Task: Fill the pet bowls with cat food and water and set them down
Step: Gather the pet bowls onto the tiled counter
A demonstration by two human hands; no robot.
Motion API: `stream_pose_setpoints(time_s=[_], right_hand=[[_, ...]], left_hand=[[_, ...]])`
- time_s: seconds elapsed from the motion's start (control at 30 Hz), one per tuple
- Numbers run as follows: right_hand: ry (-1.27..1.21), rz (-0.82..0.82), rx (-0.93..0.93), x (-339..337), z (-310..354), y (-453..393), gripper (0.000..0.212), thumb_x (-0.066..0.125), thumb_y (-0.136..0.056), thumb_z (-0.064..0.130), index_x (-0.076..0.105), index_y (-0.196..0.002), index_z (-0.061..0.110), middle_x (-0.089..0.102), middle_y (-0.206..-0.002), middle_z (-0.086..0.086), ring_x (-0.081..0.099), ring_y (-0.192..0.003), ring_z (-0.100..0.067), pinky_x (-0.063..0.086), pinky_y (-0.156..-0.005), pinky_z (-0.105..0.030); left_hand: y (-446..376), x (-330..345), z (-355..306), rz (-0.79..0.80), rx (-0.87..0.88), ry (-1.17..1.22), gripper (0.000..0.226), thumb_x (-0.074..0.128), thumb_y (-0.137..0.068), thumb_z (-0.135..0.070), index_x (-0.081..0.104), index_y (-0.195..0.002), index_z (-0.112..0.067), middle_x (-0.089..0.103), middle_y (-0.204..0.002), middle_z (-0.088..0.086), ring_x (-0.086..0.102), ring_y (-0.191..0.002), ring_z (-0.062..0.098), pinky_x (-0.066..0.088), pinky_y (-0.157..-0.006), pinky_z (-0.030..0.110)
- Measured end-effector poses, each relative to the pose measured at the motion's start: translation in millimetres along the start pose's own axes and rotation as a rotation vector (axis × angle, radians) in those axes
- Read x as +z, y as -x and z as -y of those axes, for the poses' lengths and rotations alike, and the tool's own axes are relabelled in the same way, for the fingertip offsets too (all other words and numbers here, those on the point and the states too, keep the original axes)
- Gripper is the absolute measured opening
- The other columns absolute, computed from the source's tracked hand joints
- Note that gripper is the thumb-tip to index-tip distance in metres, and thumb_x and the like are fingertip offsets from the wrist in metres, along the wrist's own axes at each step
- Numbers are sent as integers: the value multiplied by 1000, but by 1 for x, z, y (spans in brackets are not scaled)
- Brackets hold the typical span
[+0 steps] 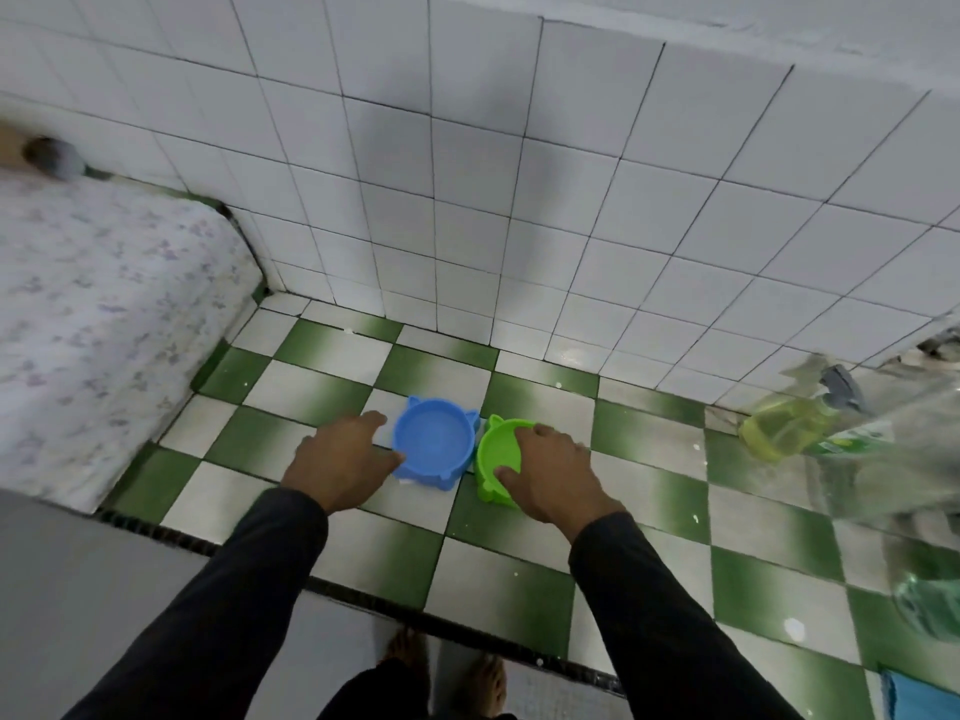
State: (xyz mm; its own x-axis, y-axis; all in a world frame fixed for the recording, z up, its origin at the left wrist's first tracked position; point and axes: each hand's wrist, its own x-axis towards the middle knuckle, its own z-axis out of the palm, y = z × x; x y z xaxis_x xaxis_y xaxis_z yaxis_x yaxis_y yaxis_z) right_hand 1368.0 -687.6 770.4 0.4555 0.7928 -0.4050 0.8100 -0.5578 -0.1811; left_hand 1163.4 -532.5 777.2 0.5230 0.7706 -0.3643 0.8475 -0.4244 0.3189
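Observation:
Two cat-eared plastic pet bowls stand side by side on the green and white checkered floor. The blue bowl is on the left and looks empty. My left hand grips its left rim, thumb at the near edge and fingers at the far edge. The green bowl touches it on the right, and my right hand covers most of it, holding its rim with thumb and fingers. What the green bowl holds is hidden. No cat food or water is in view.
A white tiled wall rises just behind the bowls. A floral mattress lies at the left. A spray bottle of yellow liquid and clear plastic bottles stand at the right. A dark threshold strip crosses near my bare feet.

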Motion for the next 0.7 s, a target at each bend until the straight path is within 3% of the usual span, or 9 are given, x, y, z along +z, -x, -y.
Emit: stream_pose_setpoints(time_s=[0.17,0.37,0.5,0.63,0.7], right_hand=[[0,-22,-107,-16,29,-5,59,55,-98,50,42,-148,21,47,-151,-8,44,-137,-30,29,-118,-51],[101,-25,-261,-28,86,-13,53,51,-97,49,47,-140,17,56,-134,-9,53,-120,-30,38,-109,-45],[126,-34,-341,-36,145,-11,53,53,-98,49,50,-138,15,55,-136,-11,53,-124,-33,37,-110,-45],[164,-46,-421,-38,216,-4,45,55,-97,49,55,-123,12,59,-124,-12,56,-116,-34,44,-101,-42],[178,-60,-464,-36,251,2,47,55,-97,50,54,-128,14,57,-128,-11,55,-118,-34,43,-104,-43]], left_hand=[[28,-25,19,-82,-39,-20,56,63,-96,-53,53,-143,-24,56,-135,11,58,-120,32,49,-102,45],[60,-56,65,-139,-117,-77,59,57,-99,-55,47,-149,-26,52,-144,9,54,-126,31,48,-103,42],[83,-77,107,-184,-174,-56,60,57,-98,-56,48,-147,-23,53,-139,9,54,-124,31,50,-100,44],[111,-97,160,-216,-220,-58,58,54,-99,-57,49,-147,-25,53,-136,9,53,-122,30,50,-100,46],[125,-107,185,-236,-243,-71,55,54,-99,-56,50,-144,-25,54,-133,8,53,-120,29,51,-98,45]])
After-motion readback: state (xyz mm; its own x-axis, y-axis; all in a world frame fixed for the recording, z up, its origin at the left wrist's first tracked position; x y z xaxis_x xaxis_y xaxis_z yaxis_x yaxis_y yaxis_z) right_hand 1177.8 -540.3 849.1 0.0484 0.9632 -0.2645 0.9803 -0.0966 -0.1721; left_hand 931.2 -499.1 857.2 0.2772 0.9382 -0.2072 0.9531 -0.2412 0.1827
